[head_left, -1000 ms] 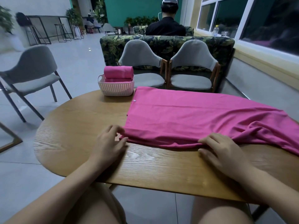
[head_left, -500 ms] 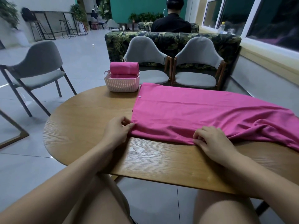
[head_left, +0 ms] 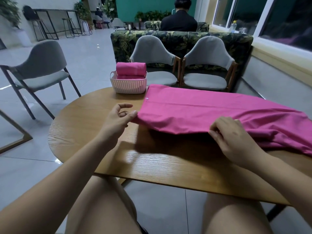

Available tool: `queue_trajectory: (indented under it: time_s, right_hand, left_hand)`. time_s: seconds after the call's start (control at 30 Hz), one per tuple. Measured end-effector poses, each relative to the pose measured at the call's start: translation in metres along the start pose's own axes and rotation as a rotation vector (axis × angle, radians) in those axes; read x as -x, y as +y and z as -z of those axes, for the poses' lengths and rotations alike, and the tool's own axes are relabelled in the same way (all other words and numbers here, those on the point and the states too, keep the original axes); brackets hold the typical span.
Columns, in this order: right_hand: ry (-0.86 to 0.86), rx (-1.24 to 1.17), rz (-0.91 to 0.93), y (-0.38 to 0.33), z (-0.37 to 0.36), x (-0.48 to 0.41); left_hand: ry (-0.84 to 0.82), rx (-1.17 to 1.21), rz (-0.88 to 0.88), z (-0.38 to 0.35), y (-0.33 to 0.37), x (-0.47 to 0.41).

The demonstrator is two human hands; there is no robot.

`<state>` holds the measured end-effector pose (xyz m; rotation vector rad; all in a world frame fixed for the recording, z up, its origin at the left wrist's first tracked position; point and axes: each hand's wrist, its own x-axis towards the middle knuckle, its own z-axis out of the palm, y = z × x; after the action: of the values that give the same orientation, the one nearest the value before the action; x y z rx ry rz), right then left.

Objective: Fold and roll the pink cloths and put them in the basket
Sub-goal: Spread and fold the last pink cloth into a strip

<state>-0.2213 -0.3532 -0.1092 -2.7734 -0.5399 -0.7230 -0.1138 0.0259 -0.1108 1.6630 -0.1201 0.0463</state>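
I take the counter (head_left: 152, 166) as a clock face, with six o'clock nearest me. The basket (head_left: 127, 85) stands at eleven o'clock on the far rim. Two rolled cloths (head_left: 130, 69) are stacked in it, and the upper one rides above the rim. The pink cloth (head_left: 202, 112) being worked lies spread from the centre out to three o'clock. Its far end is bunched there and trails off the counter edge.

My left hand (head_left: 118, 119) pinches the cloth's near-left corner between thumb and fingers, with the forefinger hooked clear above. My right hand (head_left: 231, 135) grips the near hem further along toward four o'clock, fingers curled under it. Between them the hem is off the wood and throws a shadow beneath.

I judge this to be a fold under way on the third cloth; rolling has not begun. The next move calls for carrying the raised hem toward twelve o'clock with both hands level, so it lands square on the far edge. The crumpled end at three o'clock likely needs drawing flat before rolling, or the roll may come out lopsided.
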Motion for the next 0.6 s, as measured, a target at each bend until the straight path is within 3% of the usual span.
queue_trajectory:
  time_s: [0.23,0.3,0.4,0.6]
  right_hand:
    - [-0.128,0.061,0.1,-0.007,-0.013,0.034]
    - [-0.097,0.072,0.038,-0.005,-0.02,0.037]
    - [-0.099,0.13,-0.113,0.003,-0.031,0.036]
    - [-0.211,0.101,-0.179,0.016,-0.038,0.036]
  left_hand:
    - [-0.109,-0.026,0.066,0.019,-0.02,0.041]
    - [-0.118,-0.089,0.115,0.018,-0.026,0.048]
    - [-0.083,-0.356,0.033,0.019,-0.036,0.046]
    - [-0.137,-0.276,-0.003,0.018,-0.032,0.045]
